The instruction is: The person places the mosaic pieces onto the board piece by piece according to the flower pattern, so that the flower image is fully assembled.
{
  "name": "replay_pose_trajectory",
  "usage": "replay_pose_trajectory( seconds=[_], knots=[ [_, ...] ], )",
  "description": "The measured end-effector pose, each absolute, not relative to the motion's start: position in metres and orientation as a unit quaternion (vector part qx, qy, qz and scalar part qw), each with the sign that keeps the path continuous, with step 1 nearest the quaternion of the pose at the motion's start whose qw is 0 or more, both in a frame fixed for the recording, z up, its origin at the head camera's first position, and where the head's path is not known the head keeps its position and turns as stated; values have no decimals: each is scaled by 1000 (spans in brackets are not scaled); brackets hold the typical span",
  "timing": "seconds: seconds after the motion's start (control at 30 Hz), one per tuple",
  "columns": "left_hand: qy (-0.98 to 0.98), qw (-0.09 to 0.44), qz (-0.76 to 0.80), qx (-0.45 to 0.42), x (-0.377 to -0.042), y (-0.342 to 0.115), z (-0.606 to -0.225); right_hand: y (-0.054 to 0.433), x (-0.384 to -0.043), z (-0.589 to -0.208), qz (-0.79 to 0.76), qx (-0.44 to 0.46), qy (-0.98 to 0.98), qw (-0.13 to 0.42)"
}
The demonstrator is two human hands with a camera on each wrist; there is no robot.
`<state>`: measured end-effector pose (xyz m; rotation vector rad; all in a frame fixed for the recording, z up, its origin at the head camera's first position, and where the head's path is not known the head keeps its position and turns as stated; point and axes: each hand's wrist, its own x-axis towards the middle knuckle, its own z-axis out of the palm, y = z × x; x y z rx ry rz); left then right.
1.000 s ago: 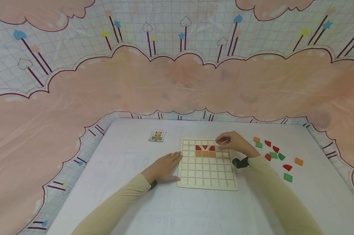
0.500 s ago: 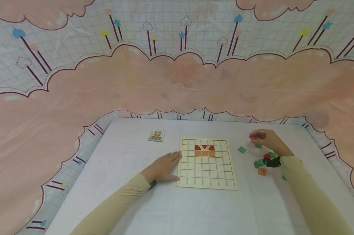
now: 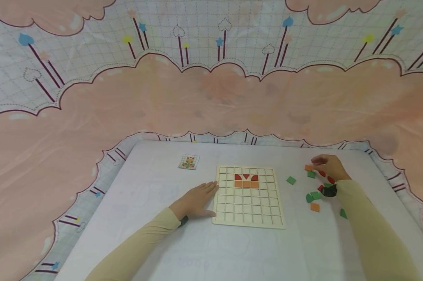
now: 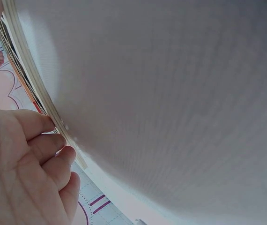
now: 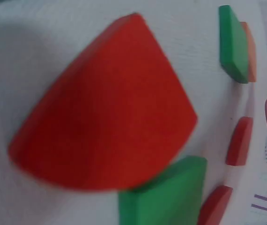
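A pale wooden grid board [image 3: 248,216] lies flat on the white table. Three red pieces sit above a row of orange squares [image 3: 246,184] in its upper cells. At the board's left edge, my left hand [image 3: 197,200] rests with fingers outstretched and thumb apart; the left wrist view shows its fingertips against the board's edge [image 4: 54,115]. My right hand [image 3: 328,166] hovers at the far end of the loose pieces, fingertips just above an orange square [image 3: 308,168]. Nothing shows between its fingers. A red quarter-circle piece [image 5: 110,112] looms large in the right wrist view.
Several green, red and orange pieces lie scattered right of the board, including a green square [image 3: 291,180] near it and an orange square [image 3: 314,207] nearer the front. A small pattern card [image 3: 188,161] lies beyond the left hand. Patterned cloth [image 3: 211,101] hangs behind the table.
My right hand has moved right, from the board's upper right corner to the loose pieces. A green square now lies between board and pile. The left hand stays at the board's edge.
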<state>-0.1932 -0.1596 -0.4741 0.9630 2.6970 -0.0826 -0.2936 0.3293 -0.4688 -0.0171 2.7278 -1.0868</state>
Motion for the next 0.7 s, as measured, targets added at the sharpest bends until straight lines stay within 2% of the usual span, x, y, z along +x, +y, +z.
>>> replay_pose_trajectory(
  seconds=[0.3,0.7],
  knots=[
    [932,138,-26,335,-192,-159,-473,339,-304,-487,-339,-31,935,97],
    [932,141,-30,332,-192,-159,-471,335,-304,-482,-299,-60,945,117]
  ],
)
